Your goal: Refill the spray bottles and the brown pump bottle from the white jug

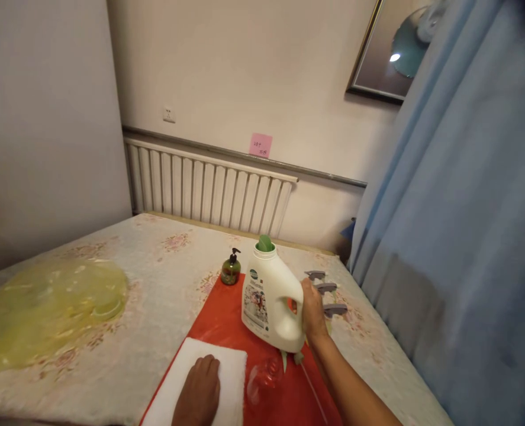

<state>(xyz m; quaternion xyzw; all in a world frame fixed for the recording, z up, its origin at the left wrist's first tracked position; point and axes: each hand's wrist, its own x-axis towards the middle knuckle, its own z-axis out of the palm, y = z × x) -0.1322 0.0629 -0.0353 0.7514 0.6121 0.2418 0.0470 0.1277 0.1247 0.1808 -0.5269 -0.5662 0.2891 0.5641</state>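
Observation:
My right hand (312, 309) grips the handle of a white detergent jug (266, 302), which stands tilted a little over a red mat (218, 322). The jug's mouth is uncapped, with a green spout showing inside. On a folded white towel (232, 367) at the mat's near left lies my left hand (200, 387), fingers close together and nothing held. Between the hands a clear plastic bottle (262, 381) lies on the mat. A green-and-grey spray head (294, 357) with a thin tube is partly hidden beneath the jug.
A green pump bottle (231, 269) stands at the mat's far left corner. Several grey spray tops (333, 309) are beyond my right hand. A yellow transparent plastic piece (53, 307) spreads over the left of the flowered tablecloth (164, 284). A blue curtain (457, 225) hangs at right.

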